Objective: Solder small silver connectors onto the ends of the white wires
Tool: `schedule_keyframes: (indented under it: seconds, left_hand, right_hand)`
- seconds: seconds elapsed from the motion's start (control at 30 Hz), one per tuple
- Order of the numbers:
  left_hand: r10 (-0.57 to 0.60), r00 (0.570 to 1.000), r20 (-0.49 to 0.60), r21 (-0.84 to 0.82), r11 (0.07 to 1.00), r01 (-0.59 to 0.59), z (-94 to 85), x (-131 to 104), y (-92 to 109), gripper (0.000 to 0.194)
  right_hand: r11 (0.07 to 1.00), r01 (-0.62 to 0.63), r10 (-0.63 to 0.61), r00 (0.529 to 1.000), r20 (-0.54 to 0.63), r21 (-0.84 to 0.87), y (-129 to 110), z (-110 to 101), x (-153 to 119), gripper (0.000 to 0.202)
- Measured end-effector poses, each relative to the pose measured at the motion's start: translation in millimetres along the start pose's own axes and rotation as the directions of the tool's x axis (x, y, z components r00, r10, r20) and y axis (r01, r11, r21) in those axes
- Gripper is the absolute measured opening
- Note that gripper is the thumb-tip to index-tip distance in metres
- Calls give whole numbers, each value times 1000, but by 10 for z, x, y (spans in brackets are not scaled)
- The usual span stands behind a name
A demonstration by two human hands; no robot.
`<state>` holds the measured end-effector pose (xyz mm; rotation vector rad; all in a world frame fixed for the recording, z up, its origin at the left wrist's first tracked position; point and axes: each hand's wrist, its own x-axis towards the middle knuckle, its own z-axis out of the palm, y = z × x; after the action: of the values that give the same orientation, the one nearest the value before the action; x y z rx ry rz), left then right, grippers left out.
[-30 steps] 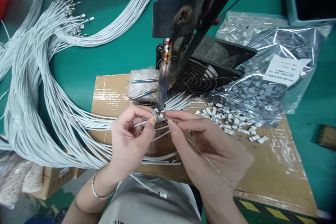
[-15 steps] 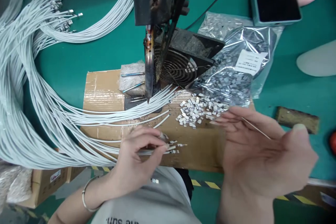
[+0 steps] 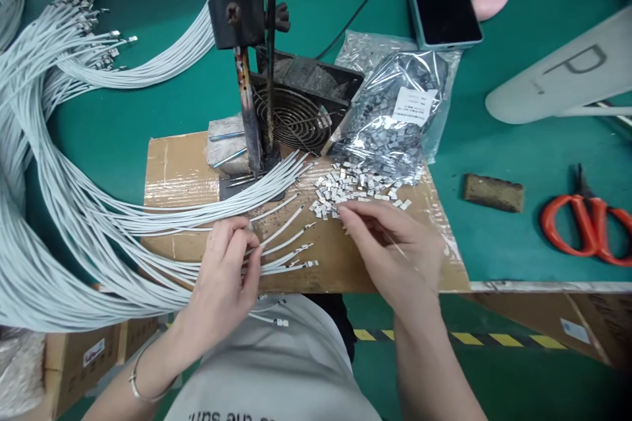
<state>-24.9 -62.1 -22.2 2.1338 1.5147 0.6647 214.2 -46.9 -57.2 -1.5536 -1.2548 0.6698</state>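
My left hand [image 3: 224,266] is closed over white cables [image 3: 232,206] on the cardboard, its thumb and fingers pinching one whose bare end points right. Several cable ends with small metal terminals [image 3: 310,264] stick out beside its fingertips. My right hand [image 3: 399,250] is closed, with a thin solder wire [image 3: 402,248] running across it. Its thumb and forefinger meet at the near edge of a pile of small metal terminals [image 3: 345,185]; whether they pinch one is too small to tell. Above stands a soldering iron [image 3: 249,118], tip down, with a blue handle.
Behind the iron is a black fan [image 3: 291,118]. A plastic bag of terminals [image 3: 390,125] lies beyond the pile. At the right are a brown block [image 3: 494,193], red-handled cutters [image 3: 587,223], a white tapered object [image 3: 557,82] and a phone-like device [image 3: 444,10]. Cardboard [image 3: 172,171] covers the front.
My right hand has turned from open palm up to a pinch at the terminal pile, moving left. My left hand has shifted back and left from the terminated ends. The camera view has shifted right.
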Motion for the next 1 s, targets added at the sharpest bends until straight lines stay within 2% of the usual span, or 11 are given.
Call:
schedule_keyframes:
  seconds: [0.07,0.13,0.2,0.27,0.3,0.37,0.53,0.63,0.77,0.93,1.0]
  left_hand:
    - [-28,992,120,-204,978,53,-84,33,34,17]
    - [-48,963,266,-378,913,150,-145,86,85,21]
    - [-43,921,388,-537,802,264,-156,160,138,22]
    - [-63,878,474,-638,662,393,-115,239,172,5]
    - [-107,863,494,-671,584,456,-80,273,177,5]
    - [-199,838,508,-709,455,539,-1,315,165,18]
    - [-403,776,485,-761,244,602,102,298,119,37]
    - [-435,757,487,-779,176,602,98,283,120,39]
    - [-443,741,505,-786,119,607,88,308,131,36]
    - [-454,740,496,-786,126,605,115,329,130,39]
    - [-462,750,474,-792,148,592,138,321,129,39]
  right_hand:
    - [992,87,-82,995,58,-86,16,33,14,5]
    - [965,188,-171,980,103,-181,49,65,32,8]
    - [927,270,-239,960,144,-260,82,89,47,7]
    - [903,307,-267,949,169,-299,105,104,55,5]
    - [899,312,-270,947,174,-307,110,109,56,6]
    - [900,308,-267,949,166,-310,113,119,54,7]
    - [928,257,-232,965,119,-270,105,154,64,6]
    - [948,196,-174,979,108,-251,80,176,89,1]
    - [973,86,-73,995,70,-214,27,197,111,8]
    - [991,-64,55,996,-73,-118,-15,215,67,9]
    - [992,-119,114,989,-96,-43,-48,218,35,9]
